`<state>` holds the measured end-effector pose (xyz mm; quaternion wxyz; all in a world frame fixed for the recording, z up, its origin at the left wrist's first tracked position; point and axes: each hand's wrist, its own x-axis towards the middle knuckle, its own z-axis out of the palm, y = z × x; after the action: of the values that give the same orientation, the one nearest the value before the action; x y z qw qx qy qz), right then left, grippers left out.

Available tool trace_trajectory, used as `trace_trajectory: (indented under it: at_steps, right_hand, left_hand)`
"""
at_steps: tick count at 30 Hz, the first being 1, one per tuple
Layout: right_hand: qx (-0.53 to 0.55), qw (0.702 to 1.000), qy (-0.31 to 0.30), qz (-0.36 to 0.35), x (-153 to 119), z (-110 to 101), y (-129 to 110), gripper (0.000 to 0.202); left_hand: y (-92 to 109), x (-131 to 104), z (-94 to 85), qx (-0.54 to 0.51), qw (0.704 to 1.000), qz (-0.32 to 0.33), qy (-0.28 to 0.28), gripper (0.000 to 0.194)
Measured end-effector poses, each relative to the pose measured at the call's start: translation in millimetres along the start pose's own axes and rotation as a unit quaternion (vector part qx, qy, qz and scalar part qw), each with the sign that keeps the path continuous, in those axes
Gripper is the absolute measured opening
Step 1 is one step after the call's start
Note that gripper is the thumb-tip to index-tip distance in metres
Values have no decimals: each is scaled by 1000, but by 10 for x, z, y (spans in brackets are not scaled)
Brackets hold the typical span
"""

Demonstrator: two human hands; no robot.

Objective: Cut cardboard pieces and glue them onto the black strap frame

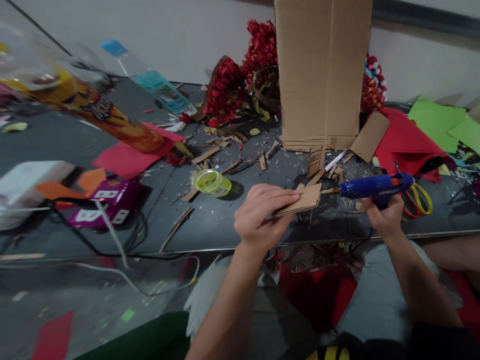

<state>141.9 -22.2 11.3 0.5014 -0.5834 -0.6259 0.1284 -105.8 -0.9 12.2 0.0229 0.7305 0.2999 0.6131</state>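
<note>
My left hand (264,212) grips a small folded or layered piece of cardboard (305,200), thumb on top and fingers beneath. In my right hand (386,215) is a blue hot glue gun (369,186), its grip wrapped by my fingers. The gun's metal nozzle points left and sits at the right edge of the cardboard; whether it touches, I cannot tell. Just behind the piece stands a small cardboard strip (315,159) with printed characters, next to a white pen-like tool (335,161). Scissors (422,200) with red and yellow handles lie beyond the gun.
A tall cardboard box (322,75) stands at the back, red flower-like clusters (228,90) beside it. Leftward are a green-yellow cup (212,183), a drink bottle (112,117), a blue-capped bottle (157,85) and a purple power strip (108,202) with cables. Cardboard scraps litter the table.
</note>
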Motion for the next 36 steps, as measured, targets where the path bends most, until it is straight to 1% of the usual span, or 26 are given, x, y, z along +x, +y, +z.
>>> trace_trajectory:
  at_steps: [3,7,12,16,20,22,26,27,29,32,36]
  right_hand:
    - [-1,1000,0,10,1,-2,1,26]
    - [1,1000,3,3,9,-4,-20,26]
    - [-8,1000,4,16,15,-1,-40,24]
    - [-17,1000,2,6,6,1,-10,25]
    - [-22,1000,-10,-5,-16,0,45,24]
    - [-41,999,-3,-19,-15,-6,62,25]
    - [-103,992,41,-55,25,-26,48,28]
    - [-110,991,49,-50,37,-31,37,28]
    - [-104,993,56,-16,51,-39,14,26]
    - [-49,997,44,49,41,-40,-19,29]
    - [19,997,21,73,6,-15,-59,33]
  left_hand:
    - [11,6,5,0,1000,-1,5,15]
    - [10,-1,6,1,1000,-4,10,20]
    - [5,-5,-1,-2,1000,-5,8,22]
    - [15,2,-3,1,1000,-6,9,18]
    - [15,-7,5,-1,1000,-16,7,18]
    - [6,-15,12,-7,1000,-23,11,18]
    - [-30,-43,30,-34,998,-46,29,20]
    - [-41,-52,35,-44,997,-54,37,22]
    - [-60,-73,44,-58,994,-74,50,24]
    - [-75,-97,59,-58,991,-103,59,21]
    - [-79,-105,78,-57,991,-106,53,19]
